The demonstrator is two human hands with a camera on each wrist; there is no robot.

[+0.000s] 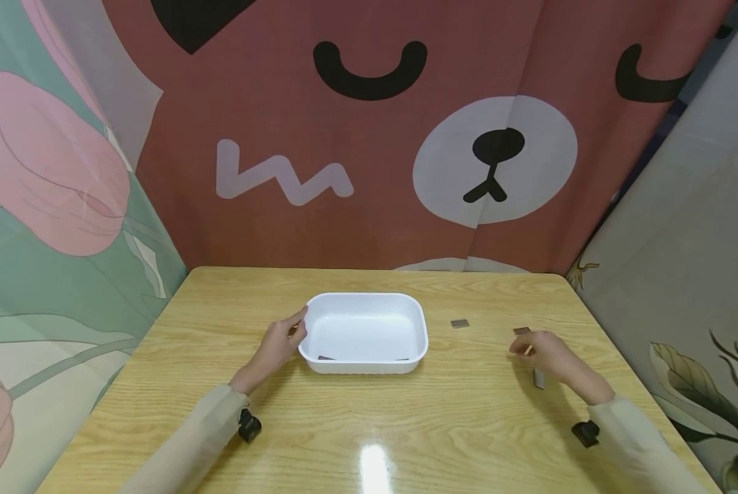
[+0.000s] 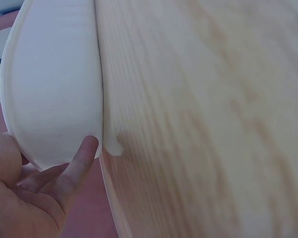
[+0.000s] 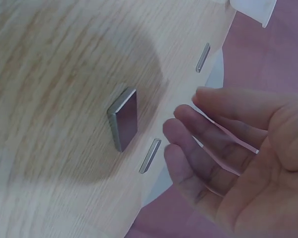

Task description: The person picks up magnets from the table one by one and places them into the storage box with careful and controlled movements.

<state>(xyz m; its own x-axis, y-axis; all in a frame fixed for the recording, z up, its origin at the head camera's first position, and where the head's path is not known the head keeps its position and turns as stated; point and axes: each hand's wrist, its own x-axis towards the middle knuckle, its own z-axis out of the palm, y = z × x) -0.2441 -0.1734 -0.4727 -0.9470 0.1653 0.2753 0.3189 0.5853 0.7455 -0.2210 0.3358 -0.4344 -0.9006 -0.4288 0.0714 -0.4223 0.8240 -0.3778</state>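
Observation:
A white plastic tray [image 1: 363, 366] stands on the wooden table. My left hand [image 1: 280, 342] grips its left end, with a finger [image 2: 84, 153] against the outer wall and the thumb side up at the rim. Two dark slivers show inside the tray along its near wall, mostly hidden. My right hand [image 1: 548, 353] hovers over the table's right side, fingers loosely bent and holding nothing. Around it lie small flat shiny metal blocks: one [image 1: 538, 379] just below the hand, one [image 1: 521, 331] just beyond the fingertips, and one [image 1: 459, 323] between hand and tray.
The wooden table [image 1: 344, 425] ends at the back against a curtain [image 1: 282, 233] with a bear print. Patterned cloths hang at the left and right sides. A small black device [image 1: 249, 425] sits at the left wrist, another [image 1: 586, 433] at the right.

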